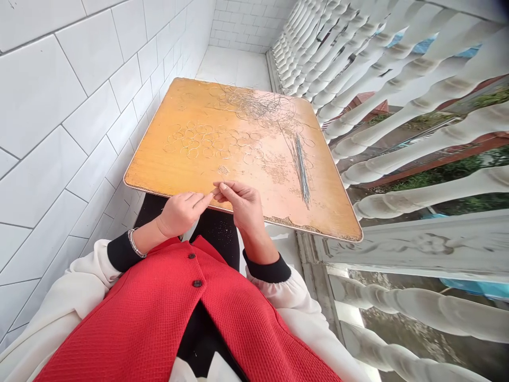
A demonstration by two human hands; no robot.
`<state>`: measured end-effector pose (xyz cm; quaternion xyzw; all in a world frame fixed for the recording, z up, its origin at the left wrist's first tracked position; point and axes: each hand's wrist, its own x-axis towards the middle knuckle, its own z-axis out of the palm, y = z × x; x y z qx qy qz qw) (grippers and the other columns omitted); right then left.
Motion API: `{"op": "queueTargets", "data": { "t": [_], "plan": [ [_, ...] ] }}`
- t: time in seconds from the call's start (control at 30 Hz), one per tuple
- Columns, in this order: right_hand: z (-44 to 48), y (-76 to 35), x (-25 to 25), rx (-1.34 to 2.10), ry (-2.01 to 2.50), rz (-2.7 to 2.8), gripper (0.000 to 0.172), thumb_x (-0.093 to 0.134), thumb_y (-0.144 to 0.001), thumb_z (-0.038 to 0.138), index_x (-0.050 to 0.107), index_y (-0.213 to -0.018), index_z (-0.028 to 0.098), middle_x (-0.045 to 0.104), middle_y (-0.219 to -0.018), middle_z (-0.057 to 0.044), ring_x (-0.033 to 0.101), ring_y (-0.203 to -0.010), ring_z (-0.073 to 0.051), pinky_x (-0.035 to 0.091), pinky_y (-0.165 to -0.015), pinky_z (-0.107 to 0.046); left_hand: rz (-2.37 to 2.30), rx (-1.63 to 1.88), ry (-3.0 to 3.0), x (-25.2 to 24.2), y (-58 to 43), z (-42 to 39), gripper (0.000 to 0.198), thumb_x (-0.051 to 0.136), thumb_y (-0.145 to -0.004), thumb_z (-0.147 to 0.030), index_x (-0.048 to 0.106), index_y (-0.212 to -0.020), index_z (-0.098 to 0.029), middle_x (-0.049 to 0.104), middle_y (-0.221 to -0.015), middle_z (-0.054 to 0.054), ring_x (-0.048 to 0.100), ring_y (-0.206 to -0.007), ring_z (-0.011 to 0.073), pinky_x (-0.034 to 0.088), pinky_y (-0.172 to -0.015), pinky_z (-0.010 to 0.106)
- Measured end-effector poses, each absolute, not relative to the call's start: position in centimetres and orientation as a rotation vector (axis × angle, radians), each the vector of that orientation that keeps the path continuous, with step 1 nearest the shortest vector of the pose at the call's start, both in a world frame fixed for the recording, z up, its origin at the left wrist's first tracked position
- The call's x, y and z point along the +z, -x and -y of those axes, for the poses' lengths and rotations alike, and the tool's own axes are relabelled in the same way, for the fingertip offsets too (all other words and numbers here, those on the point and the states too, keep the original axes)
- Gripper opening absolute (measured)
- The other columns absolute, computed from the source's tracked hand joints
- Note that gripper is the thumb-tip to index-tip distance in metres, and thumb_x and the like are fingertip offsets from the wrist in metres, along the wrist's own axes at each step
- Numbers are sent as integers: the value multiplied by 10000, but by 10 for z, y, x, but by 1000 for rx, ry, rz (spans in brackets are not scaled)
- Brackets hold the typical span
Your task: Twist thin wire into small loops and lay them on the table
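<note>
At the near edge of the wooden table point(159, 159), my two hands meet at the fingertips. My left hand point(183, 213) is closed, its fingers pressed together and pointing toward the other hand. My right hand point(242, 204) pinches with thumb and forefinger. Whatever thin thing lies between the fingertips is too small to make out. Just beyond them rests a small patch of short wire pieces point(223, 170). Farther back, many thin wire rings point(193, 153) are spread over the tabletop. A bundle of straight wires point(303, 172) lies to the right.
A loose tangle of wire point(264, 105) covers part of the table's far side. White wall tiles point(75, 159) run close along the left. On the right stands a white balustrade point(397, 143), with greenery and a roof visible outside. The table's front edge is chipped.
</note>
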<state>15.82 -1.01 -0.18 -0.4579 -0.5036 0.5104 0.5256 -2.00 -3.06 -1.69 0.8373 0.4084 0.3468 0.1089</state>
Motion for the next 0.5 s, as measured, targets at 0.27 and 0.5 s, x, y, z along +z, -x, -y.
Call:
{"op": "queueTargets", "data": {
  "t": [0.27, 0.5],
  "plan": [
    [1, -168, 4, 877, 1282, 1641, 319, 609, -884, 406, 798, -947, 157, 648, -583, -1, 562, -529, -110, 454, -558, -252, -1229, 1126, -1503, 32, 37, 16, 305, 640, -893, -414, 667, -1063, -162, 724, -908, 55, 621, -624, 89, 434, -500, 182],
    [2, -161, -1, 727, 1243, 1708, 339, 582, -899, 419, 794, -985, 169, 677, -634, -16, 580, -561, -117, 475, -597, -260, -1059, 918, -1275, 40, 25, 3, 121, 697, -836, -242, 667, -805, -128, 636, -591, -7, 514, -466, 45, 340, -441, 160]
  ]
}}
